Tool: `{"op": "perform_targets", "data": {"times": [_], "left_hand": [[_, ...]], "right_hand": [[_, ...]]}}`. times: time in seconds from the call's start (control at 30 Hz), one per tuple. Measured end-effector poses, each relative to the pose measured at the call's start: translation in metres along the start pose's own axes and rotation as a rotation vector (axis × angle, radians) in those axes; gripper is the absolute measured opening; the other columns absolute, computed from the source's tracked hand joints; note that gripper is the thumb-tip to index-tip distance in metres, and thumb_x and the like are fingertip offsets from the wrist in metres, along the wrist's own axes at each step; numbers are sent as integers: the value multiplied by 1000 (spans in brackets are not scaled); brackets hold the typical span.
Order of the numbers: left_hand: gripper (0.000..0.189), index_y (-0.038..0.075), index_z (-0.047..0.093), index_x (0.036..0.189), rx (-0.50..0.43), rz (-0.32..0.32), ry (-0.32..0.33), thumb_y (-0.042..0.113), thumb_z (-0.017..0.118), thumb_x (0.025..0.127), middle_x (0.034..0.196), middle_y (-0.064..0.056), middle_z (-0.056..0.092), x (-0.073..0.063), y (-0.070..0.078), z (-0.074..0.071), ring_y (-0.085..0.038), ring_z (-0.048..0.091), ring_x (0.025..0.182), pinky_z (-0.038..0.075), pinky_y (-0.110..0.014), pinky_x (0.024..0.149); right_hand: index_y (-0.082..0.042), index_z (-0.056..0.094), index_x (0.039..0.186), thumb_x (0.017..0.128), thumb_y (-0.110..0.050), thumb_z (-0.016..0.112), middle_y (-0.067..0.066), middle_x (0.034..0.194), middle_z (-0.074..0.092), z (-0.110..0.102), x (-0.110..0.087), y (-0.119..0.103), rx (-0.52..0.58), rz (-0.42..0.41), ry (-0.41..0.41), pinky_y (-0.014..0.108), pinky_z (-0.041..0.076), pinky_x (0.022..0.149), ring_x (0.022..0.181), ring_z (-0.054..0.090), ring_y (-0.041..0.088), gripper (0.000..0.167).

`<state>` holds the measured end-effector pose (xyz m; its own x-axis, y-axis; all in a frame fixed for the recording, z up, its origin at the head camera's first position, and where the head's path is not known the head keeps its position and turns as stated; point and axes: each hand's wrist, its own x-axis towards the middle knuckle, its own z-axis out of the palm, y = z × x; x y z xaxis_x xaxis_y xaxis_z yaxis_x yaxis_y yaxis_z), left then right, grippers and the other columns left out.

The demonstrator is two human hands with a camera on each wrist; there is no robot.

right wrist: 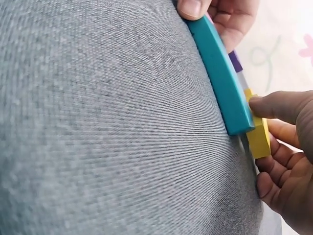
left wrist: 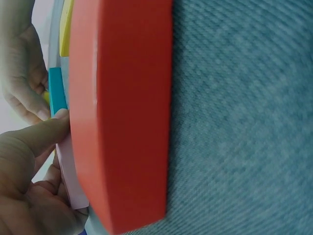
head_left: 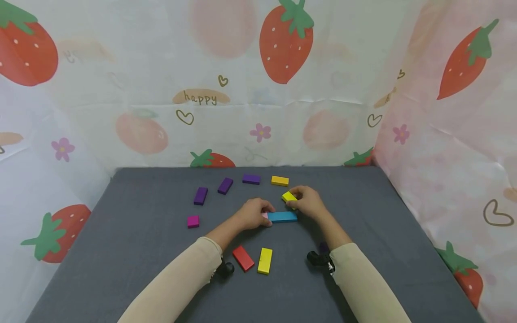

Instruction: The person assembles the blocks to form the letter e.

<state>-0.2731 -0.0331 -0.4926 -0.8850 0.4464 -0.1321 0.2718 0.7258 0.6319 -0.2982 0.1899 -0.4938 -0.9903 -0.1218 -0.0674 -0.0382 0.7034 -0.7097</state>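
My left hand [head_left: 253, 213] grips a pale pink block [left wrist: 72, 176], mostly hidden behind its fingers in the head view. End to end with the pink one is a blue block [head_left: 282, 217], and the left thumb lies at the spot where the two meet. Between thumb and fingers, my right hand [head_left: 308, 202] pinches a yellow block [head_left: 288, 197] just beyond the blue block's right end. In the right wrist view, that yellow block [right wrist: 258, 132] shows close behind the blue block [right wrist: 220, 73].
Behind the hands, purple blocks [head_left: 251, 179] and an orange-yellow block [head_left: 280, 181] form a curve, with a magenta block [head_left: 193, 221] at the left. Nearer are a red block [head_left: 243, 258] and another yellow block [head_left: 265, 261]. Grey cloth [head_left: 141, 251] covers the table.
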Motion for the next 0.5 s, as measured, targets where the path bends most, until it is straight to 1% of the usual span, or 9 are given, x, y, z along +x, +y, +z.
{"op": "perform_targets", "data": {"times": [0.23, 0.5], "left_hand": [[34, 14, 74, 120, -10, 14, 1, 17, 82, 88, 109, -1, 69, 1, -2, 0, -16, 59, 97, 49, -38, 96], [33, 14, 74, 119, 0, 18, 5, 18, 83, 88, 105, 0, 68, 2, -3, 2, -15, 57, 93, 49, -36, 91]], "right_hand": [[-4, 66, 131, 90, -24, 80, 12, 119, 69, 2, 1, 4, -36, -35, -16, 43, 52, 91, 104, 62, 26, 47], [-4, 66, 131, 91, -25, 79, 13, 120, 68, 1, -3, 5, -49, -50, -27, 46, 51, 94, 106, 62, 27, 47]]}}
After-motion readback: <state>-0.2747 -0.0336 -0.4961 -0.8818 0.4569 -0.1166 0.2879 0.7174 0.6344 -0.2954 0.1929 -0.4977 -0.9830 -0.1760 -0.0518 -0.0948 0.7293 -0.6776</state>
